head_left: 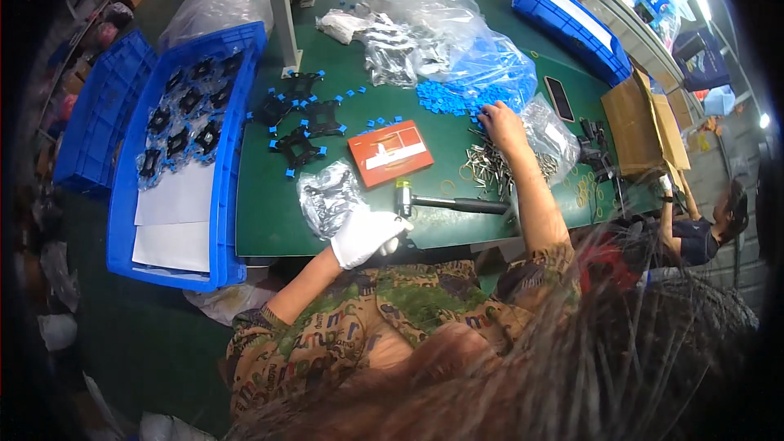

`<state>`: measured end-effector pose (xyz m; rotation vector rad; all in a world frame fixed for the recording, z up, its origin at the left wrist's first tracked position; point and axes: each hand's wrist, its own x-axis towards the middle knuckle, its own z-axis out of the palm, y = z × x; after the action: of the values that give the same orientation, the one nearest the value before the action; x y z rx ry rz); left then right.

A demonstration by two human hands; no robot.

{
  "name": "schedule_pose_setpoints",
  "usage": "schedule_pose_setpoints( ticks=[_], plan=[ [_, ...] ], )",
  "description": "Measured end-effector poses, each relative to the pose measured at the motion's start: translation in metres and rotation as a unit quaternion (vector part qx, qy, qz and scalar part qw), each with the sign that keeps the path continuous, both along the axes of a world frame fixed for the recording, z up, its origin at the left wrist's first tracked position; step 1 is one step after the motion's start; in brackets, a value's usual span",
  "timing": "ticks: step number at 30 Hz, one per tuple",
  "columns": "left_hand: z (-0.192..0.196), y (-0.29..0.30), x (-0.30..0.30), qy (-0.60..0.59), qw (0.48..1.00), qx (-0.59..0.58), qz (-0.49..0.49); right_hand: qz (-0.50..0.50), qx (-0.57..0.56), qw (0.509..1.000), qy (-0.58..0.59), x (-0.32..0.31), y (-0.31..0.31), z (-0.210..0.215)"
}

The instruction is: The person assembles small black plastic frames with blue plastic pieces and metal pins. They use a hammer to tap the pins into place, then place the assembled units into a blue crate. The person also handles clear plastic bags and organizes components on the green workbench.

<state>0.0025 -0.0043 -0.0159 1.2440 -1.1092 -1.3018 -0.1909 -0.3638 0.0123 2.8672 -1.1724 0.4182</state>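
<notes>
A: How best to do this pick, approx.?
B: Looks like a grab at the small blue plastic pieces (pixel 445 100), upper ctr of frame. I'd take one btwn thumb & index off the pile's edge, not dig into the mid. Mind the loose metal pins (pixel 483 167) just below, right of ctr: a low wrist could drag them & mix the two lots.
A: And the hammer (pixel 457 204)?
B: On the green table (pixel 445 230), lower ctr, handle pointing right. OK there, but I'd watch the L sleeve side, b/c a nudge could roll it.
A: R hand (pixel 505 126) pos.?
B: Bare, reaching well fwd, forearm rising from lower right to upper ctr. Wrist bent a bit, fingers bunched & pointing left at the blue pile's near-right edge. Can't tell if they're pinching a pc.
A: L hand (pixel 363 238)?
B: White-gloved, lower ctr, just below-left of the hammer head. Forearm comes up from lower left; fingers curled twd the right. Smth small & dark shows by the tips, but can't tell if it's gripped.
A: Black X-shaped brackets (pixel 325 119)?
B: Left of ctr, w/ blue bits at their corners, apart from both hands.
</notes>
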Motion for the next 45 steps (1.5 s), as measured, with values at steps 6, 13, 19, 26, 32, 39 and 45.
schedule_pose_setpoints(
  ticks=[6, 13, 19, 26, 32, 39, 45],
  plan=[
    [0.006, 0.002, 0.004, 0.008, 0.999, 0.031, -0.022, 0.066, -0.068, 0.982, -0.162, 0.007, 0.017, 0.008],
    [0.008, 0.002, 0.004, 0.012, 0.999, 0.027, -0.022, 0.177, 0.23, 0.912, -0.289, 0.034, 0.105, 0.024],
    [0.007, 0.004, 0.004, 0.015, 1.0, 0.009, -0.007, 0.167, 0.593, 0.738, -0.274, 0.033, 0.171, 0.029],
    [0.016, 0.018, -0.002, -0.062, 0.998, 0.022, 0.0, 0.17, 0.707, 0.647, -0.23, 0.024, 0.202, 0.042],
    [0.029, 0.023, -0.005, -0.057, 0.995, 0.088, -0.006, 0.197, 0.741, 0.625, -0.149, 0.016, 0.203, 0.038],
    [0.025, 0.022, -0.003, -0.015, 0.995, 0.098, -0.004, 0.15, 0.793, 0.552, -0.211, 0.018, 0.21, 0.036],
    [0.027, 0.018, -0.001, -0.01, 0.993, 0.119, -0.009, 0.12, 0.782, 0.567, -0.228, 0.02, 0.214, 0.033]
  ],
)
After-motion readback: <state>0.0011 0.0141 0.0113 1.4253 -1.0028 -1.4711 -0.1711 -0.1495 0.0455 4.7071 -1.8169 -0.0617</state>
